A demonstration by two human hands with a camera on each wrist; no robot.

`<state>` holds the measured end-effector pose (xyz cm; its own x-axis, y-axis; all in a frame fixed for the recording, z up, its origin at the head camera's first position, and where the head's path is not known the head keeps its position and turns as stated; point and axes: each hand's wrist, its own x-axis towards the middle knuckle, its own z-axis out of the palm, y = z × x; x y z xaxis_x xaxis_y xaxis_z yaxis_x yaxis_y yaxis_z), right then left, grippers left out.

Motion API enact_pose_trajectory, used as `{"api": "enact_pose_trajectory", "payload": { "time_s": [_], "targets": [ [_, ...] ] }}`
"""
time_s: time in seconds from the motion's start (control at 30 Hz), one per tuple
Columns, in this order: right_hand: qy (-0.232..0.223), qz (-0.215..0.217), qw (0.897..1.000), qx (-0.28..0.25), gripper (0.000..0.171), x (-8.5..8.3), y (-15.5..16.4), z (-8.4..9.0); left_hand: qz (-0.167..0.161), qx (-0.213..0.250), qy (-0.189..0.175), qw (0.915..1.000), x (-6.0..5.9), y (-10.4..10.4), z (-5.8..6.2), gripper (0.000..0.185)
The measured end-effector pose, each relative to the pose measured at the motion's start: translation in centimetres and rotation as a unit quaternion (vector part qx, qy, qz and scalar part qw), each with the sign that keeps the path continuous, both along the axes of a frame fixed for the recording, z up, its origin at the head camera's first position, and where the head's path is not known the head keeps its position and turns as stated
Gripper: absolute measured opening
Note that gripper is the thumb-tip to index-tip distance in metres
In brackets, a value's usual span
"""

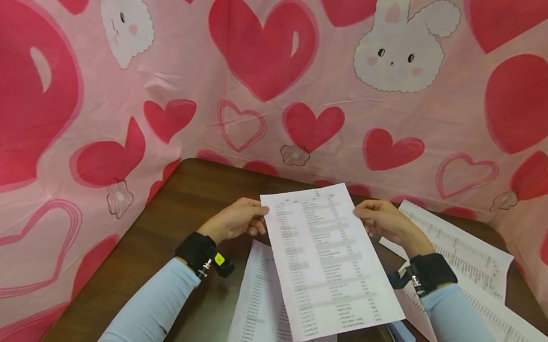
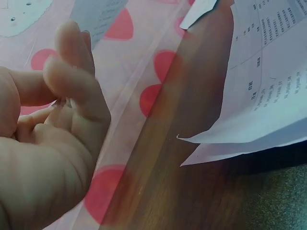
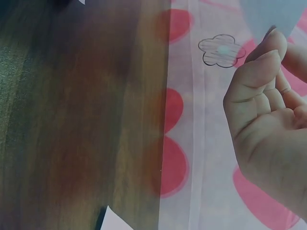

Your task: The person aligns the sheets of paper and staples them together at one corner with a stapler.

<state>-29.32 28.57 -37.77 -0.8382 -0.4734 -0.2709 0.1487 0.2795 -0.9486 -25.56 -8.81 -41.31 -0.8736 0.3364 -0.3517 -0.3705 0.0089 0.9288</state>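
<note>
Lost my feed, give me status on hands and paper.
Left hand and right hand pinch the printed sheet, held above the table. Stapler lies beneath, partly hidden.

I see sheet (image 1: 327,260): thin matt white paper, printed, flexing slightly. Other sheets (image 1: 462,259) same paper. Table (image 1: 177,221): dark wood grain, smooth, faint sheen. Backdrop (image 1: 104,74): thin pink cloth, creased, soft sheen. Stapler (image 1: 401,338): glossy blue plastic. Sleeves (image 1: 146,313): smooth pale blue fabric. Wrist straps (image 1: 195,250): matt black.
</note>
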Motion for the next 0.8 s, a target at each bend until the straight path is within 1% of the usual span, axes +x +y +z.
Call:
{"api": "enact_pose_trajectory", "payload": {
  "time_s": [0.13,0.3,0.5,0.57,0.67,0.8],
  "targets": [
    [0.0,0.006,1.0,0.003,0.017,0.3,0.1,-0.4,0.007,-0.012,-0.002,0.9999,0.3,-0.2,0.0,0.02],
    [-0.009,0.02,1.0,0.003,0.016,0.8,0.3,-0.8,0.01,-0.03,0.009,0.9995,0.3,-0.4,0.1,0.02],
    [-0.019,0.027,0.999,0.004,0.017,1.5,0.3,-1.1,0.003,-0.043,0.03,0.9986,0.2,-0.6,0.2,0.021],
    [-0.025,0.029,0.999,0.0,0.015,1.7,0.3,-1.3,-0.002,-0.053,0.037,0.9979,0.2,-0.7,0.3,0.022],
    [-0.042,0.039,0.998,-0.01,0.01,2.0,0.4,-1.8,-0.009,-0.062,0.034,0.9974,0.3,-0.7,0.4,0.021],
    [-0.067,0.071,0.995,-0.027,0.011,2.8,0.6,-2.5,-0.022,-0.075,0.03,0.9965,0.8,-0.9,0.4,0.021]
  ]
}}
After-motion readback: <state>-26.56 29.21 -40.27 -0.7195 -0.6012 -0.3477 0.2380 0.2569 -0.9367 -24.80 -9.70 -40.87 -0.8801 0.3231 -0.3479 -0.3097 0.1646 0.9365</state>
